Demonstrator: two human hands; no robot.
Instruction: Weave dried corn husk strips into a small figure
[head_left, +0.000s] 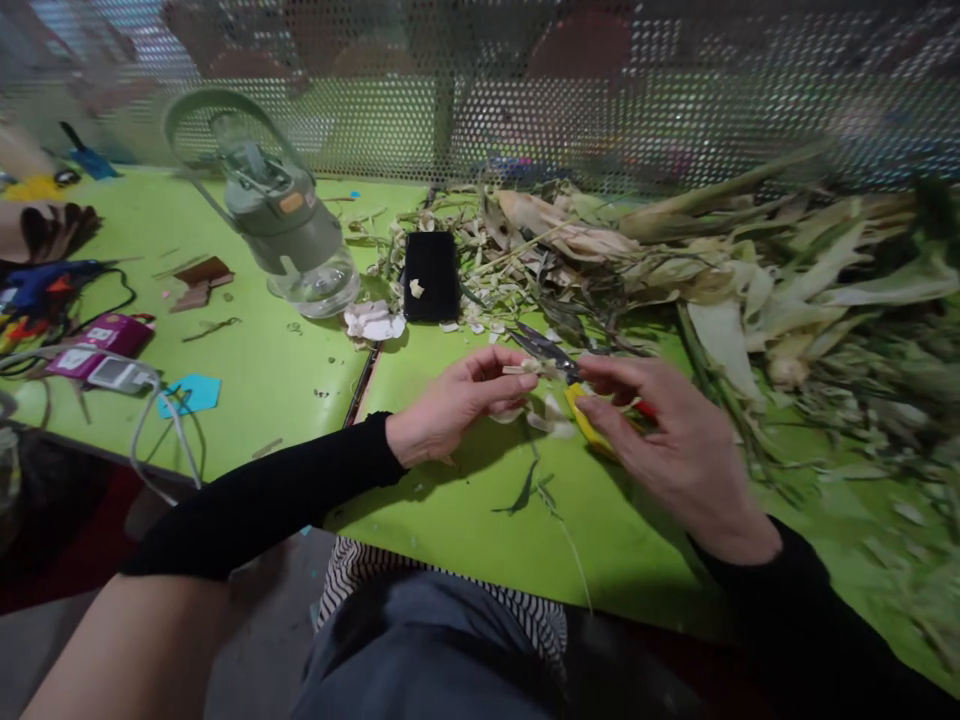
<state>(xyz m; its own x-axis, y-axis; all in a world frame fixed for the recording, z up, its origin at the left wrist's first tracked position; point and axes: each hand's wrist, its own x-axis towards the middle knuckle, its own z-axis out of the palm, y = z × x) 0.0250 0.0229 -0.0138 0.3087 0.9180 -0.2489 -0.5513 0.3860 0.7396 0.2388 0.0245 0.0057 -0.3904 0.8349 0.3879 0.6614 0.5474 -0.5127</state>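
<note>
Landmark: black phone. Left hand is on its near side, thumb and fingers pinched on a small pale piece. Right hand, near and right of the phone, has fingers curled round yellow-handled snips. Snips' long axis runs diagonal: handles at the near-right end, blade tips toward the phone's near-right corner. Pale piece sits just left of the blades, so left fingertips are right beside the metal; right hand is the nearer one to the handles. Can't tell if blades are parted or touch the piece. Pale scraps lie under the fingertips, nearer than the phone. Husk heap spreads right of the phone; bottle stands left.
</note>
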